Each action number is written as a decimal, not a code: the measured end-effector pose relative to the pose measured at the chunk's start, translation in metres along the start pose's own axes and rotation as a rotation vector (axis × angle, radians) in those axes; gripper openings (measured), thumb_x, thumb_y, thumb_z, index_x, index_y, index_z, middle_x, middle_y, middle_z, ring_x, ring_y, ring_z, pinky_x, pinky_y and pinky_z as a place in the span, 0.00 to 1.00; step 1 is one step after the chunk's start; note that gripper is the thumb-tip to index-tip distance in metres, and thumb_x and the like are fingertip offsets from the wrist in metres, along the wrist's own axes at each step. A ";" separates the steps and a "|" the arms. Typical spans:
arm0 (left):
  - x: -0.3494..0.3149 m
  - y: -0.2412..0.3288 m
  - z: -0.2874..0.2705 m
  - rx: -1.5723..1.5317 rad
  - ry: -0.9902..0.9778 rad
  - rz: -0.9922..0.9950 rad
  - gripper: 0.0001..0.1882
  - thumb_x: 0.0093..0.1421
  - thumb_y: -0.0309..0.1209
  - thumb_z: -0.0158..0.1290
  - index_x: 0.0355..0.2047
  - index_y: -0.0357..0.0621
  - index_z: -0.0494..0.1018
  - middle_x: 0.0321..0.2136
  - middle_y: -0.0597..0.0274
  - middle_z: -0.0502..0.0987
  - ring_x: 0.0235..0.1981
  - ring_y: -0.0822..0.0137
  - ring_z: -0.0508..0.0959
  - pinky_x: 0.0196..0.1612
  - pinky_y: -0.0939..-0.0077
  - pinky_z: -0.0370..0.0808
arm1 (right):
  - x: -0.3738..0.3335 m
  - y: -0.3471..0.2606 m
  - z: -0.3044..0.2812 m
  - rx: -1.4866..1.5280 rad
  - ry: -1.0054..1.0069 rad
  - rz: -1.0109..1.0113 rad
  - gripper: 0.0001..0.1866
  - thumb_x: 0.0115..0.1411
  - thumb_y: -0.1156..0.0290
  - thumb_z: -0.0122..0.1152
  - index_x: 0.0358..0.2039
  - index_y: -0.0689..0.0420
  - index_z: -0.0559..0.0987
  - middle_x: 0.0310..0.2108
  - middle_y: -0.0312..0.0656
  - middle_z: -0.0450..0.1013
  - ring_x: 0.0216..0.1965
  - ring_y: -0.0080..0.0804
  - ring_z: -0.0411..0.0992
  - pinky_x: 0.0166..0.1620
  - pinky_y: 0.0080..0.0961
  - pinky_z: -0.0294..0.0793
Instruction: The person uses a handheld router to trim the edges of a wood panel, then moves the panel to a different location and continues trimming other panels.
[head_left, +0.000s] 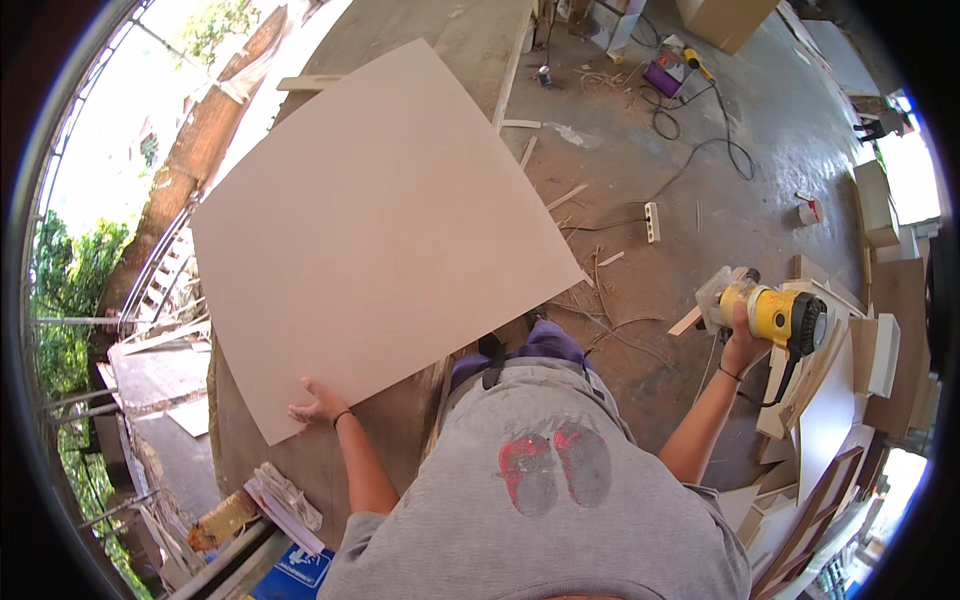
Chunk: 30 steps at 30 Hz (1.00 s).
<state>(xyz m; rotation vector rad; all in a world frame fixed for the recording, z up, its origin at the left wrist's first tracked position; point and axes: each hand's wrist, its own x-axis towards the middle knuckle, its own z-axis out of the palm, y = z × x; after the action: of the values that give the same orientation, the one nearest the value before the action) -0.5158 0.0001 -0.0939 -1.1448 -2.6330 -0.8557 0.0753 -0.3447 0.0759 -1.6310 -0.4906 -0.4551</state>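
Note:
A large pale flat board point(385, 240) lies at an angle on the worktable point(400, 435) in front of me. My left hand point(318, 404) rests on the board's near left corner, fingers spread apart. Out to the right, away from the board, my right hand point(745, 350) is wrapped round a yellow and black trim router point(772, 314). The router is held sideways, with its clear base point(712, 298) toward the board. A black cord curves down from its rear end. Part of my right hand is hidden behind the router body.
A white power strip point(652, 222) with cables lies on the floor beyond the board. Farther off are a purple box point(664, 78), a yellow tool point(699, 63) and wood scraps. Boards and panels point(835, 400) are stacked at right. Rags point(288, 497) lie at the table's near left.

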 end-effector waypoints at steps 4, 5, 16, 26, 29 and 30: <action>0.021 0.018 0.015 0.003 -0.052 0.095 0.49 0.52 0.61 0.51 0.56 0.25 0.59 0.59 0.38 0.59 0.65 0.52 0.52 0.66 0.49 0.42 | -0.016 -0.009 -0.024 -0.055 0.041 0.007 0.35 0.45 0.71 0.70 0.54 0.65 0.66 0.50 0.45 0.68 0.49 0.37 0.70 0.54 0.32 0.69; 0.033 0.019 0.018 -0.039 -0.053 0.112 0.49 0.52 0.61 0.52 0.56 0.25 0.59 0.60 0.38 0.58 0.65 0.51 0.52 0.66 0.49 0.45 | -0.019 -0.014 -0.025 -0.070 0.051 0.014 0.35 0.45 0.71 0.70 0.54 0.65 0.66 0.50 0.45 0.69 0.49 0.36 0.70 0.54 0.32 0.69; 0.165 0.093 0.111 -0.053 -0.308 0.426 0.50 0.48 0.68 0.50 0.54 0.31 0.63 0.58 0.42 0.61 0.62 0.49 0.56 0.64 0.55 0.53 | -0.032 -0.046 -0.074 -0.263 0.121 0.078 0.32 0.46 0.69 0.71 0.50 0.66 0.69 0.47 0.45 0.71 0.47 0.34 0.71 0.51 0.30 0.70; -0.001 0.193 0.095 -0.242 -0.556 0.872 0.51 0.54 0.65 0.47 0.67 0.47 0.44 0.68 0.49 0.39 0.69 0.52 0.34 0.60 0.30 0.30 | -0.040 -0.051 -0.083 -0.283 0.190 0.077 0.37 0.43 0.71 0.73 0.53 0.64 0.66 0.50 0.45 0.69 0.50 0.35 0.70 0.55 0.32 0.68; -0.185 0.213 -0.006 -0.386 -0.997 1.242 0.55 0.51 0.63 0.52 0.67 0.43 0.43 0.68 0.45 0.37 0.69 0.50 0.30 0.58 0.29 0.23 | -0.040 -0.034 -0.093 -0.285 0.172 0.072 0.37 0.43 0.71 0.73 0.53 0.64 0.66 0.50 0.45 0.68 0.50 0.36 0.69 0.55 0.32 0.67; -0.224 0.233 -0.057 -0.310 -1.121 1.329 0.54 0.49 0.62 0.55 0.66 0.43 0.46 0.68 0.45 0.38 0.69 0.47 0.30 0.58 0.27 0.25 | -0.041 -0.028 -0.098 -0.288 0.179 0.116 0.38 0.43 0.71 0.73 0.54 0.64 0.65 0.50 0.45 0.68 0.50 0.36 0.69 0.55 0.32 0.67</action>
<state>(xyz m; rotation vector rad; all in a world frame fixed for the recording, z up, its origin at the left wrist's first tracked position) -0.1988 -0.0444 -0.0210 -3.4511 -1.2716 -0.2704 0.0243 -0.4419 0.0873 -1.8630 -0.2010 -0.5993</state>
